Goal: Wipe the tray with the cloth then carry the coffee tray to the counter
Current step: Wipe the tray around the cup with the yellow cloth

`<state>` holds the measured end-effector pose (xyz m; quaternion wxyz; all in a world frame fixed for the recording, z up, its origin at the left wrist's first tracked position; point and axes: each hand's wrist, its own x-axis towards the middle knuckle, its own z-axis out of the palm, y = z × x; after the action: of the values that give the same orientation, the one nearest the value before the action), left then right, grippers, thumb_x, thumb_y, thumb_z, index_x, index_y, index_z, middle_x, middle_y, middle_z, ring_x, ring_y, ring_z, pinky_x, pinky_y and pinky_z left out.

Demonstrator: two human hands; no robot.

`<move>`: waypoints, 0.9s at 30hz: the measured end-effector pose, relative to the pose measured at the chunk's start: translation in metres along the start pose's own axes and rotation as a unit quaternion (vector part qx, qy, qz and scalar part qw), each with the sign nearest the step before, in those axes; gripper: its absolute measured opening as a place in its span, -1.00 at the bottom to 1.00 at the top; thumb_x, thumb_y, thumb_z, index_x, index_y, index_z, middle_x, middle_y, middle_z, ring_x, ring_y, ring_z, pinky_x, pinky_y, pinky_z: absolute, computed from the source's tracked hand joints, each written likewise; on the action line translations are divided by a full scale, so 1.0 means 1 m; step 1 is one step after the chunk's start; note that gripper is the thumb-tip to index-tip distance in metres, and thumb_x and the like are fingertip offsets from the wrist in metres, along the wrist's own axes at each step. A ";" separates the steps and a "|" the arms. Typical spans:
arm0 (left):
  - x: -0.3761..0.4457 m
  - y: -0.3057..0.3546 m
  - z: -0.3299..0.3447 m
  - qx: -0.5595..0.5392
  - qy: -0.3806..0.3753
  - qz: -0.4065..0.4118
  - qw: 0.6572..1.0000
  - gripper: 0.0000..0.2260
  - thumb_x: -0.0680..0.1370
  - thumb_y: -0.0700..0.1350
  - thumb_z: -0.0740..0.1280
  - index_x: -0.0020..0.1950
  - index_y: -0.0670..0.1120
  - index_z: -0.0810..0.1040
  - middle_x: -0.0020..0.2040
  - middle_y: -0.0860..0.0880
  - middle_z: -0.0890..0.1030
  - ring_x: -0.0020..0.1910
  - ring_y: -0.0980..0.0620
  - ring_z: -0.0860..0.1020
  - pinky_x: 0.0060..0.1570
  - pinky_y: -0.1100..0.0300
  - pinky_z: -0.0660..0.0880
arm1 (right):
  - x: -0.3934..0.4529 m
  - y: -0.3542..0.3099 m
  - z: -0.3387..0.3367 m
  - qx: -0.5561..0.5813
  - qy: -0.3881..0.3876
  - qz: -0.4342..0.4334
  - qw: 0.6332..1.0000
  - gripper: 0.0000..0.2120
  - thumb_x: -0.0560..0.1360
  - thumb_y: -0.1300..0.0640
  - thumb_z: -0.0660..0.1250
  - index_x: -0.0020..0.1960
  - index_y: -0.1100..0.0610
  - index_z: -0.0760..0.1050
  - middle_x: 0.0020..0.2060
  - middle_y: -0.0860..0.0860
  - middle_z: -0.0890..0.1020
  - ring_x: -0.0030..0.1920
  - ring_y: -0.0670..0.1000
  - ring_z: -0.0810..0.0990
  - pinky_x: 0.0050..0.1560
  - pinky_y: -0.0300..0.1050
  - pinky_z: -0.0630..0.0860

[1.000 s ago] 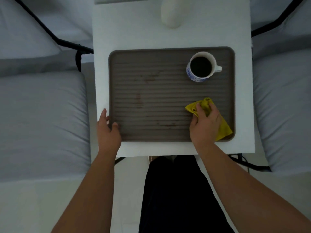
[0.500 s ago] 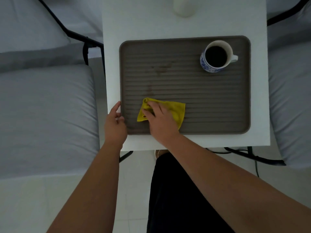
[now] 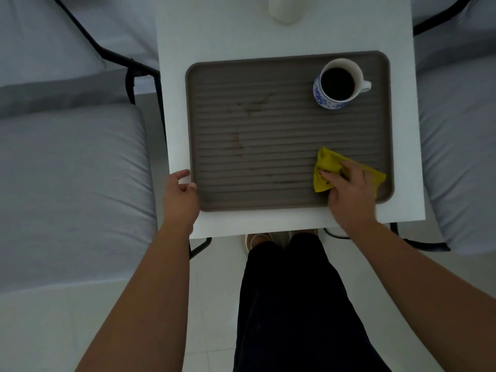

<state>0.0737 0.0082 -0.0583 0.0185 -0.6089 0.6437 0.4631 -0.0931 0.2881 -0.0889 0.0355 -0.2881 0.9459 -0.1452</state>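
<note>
A brown ribbed tray [image 3: 268,146] lies on a small white table [image 3: 214,36]. Brownish stains show on its left half. A blue-and-white cup of dark coffee [image 3: 338,84] stands in the tray's far right corner. My right hand [image 3: 349,194] presses a crumpled yellow cloth [image 3: 328,167] onto the tray's near right part. My left hand [image 3: 180,200] rests against the tray's near left corner, thumb and fingers at the rim, steadying it.
A white rounded object [image 3: 285,8] stands at the table's far edge. Grey cushioned seats with black frames flank the table on the left [image 3: 69,183] and right [image 3: 461,143]. My dark trousers [image 3: 290,304] and the pale floor are below.
My right hand swept the cloth from the tray's near right to its near left, then back to the near right. The left hand stayed at the tray's corner.
</note>
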 end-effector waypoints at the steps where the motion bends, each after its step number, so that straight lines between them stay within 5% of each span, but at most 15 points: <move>1: 0.000 -0.001 0.001 -0.007 0.004 -0.001 1.000 -0.73 0.63 -0.19 0.18 0.31 -0.01 0.45 -0.06 0.02 0.50 -0.25 0.19 0.45 -0.32 0.29 0.38 | 0.002 -0.018 0.006 0.005 -0.007 -0.018 1.000 -0.61 0.33 0.24 0.16 0.06 0.08 0.63 0.11 0.27 0.56 0.01 0.27 0.48 0.01 0.13 0.48; 9: -0.001 -0.002 0.001 -0.020 0.015 0.002 1.000 -0.78 0.61 -0.21 0.20 0.24 -0.10 0.50 -0.02 -0.03 0.55 -0.24 0.21 0.47 -0.33 0.32 0.38 | 0.013 -0.169 0.041 0.022 -0.145 -0.137 0.980 -0.63 0.33 0.15 0.31 0.13 0.06 0.56 0.20 0.18 0.51 0.07 0.25 0.50 -0.05 0.08 0.49; 15: 0.003 -0.004 -0.001 -0.017 -0.001 0.001 1.000 -0.79 0.61 -0.20 0.21 0.22 -0.08 0.50 -0.16 0.11 0.51 -0.22 0.17 0.49 -0.21 0.27 0.44 | 0.010 -0.096 0.030 0.035 -0.125 -0.231 0.964 -0.63 0.32 0.27 0.22 0.01 0.01 0.64 0.13 0.12 0.59 -0.01 0.20 0.53 -0.08 0.02 0.52; 21: 0.007 -0.007 -0.002 -0.013 -0.006 0.006 1.000 -0.79 0.61 -0.20 0.22 0.22 -0.07 0.50 -0.18 0.13 0.49 -0.23 0.18 0.46 -0.07 0.09 0.50 | -0.007 0.002 -0.006 0.034 -0.059 -0.128 0.989 -0.64 0.32 0.28 0.15 -0.08 0.11 0.67 0.11 0.20 0.60 0.00 0.20 0.44 -0.06 0.11 0.51; 27: 0.008 -0.007 -0.002 -0.040 -0.026 -0.012 0.999 -0.81 0.61 -0.19 0.22 0.19 -0.04 0.50 -0.13 0.06 0.53 -0.15 0.05 0.55 -0.02 0.02 0.60 | -0.013 -0.026 0.003 0.037 -0.020 -0.092 0.995 -0.75 0.36 0.29 0.17 -0.13 0.17 0.62 0.04 0.23 0.60 -0.07 0.26 0.50 -0.05 0.05 0.48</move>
<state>0.0783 0.0017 -0.0660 0.0160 -0.6045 0.6166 0.5041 -0.0683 0.2743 -0.0843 0.0519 -0.3751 0.9084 -0.1771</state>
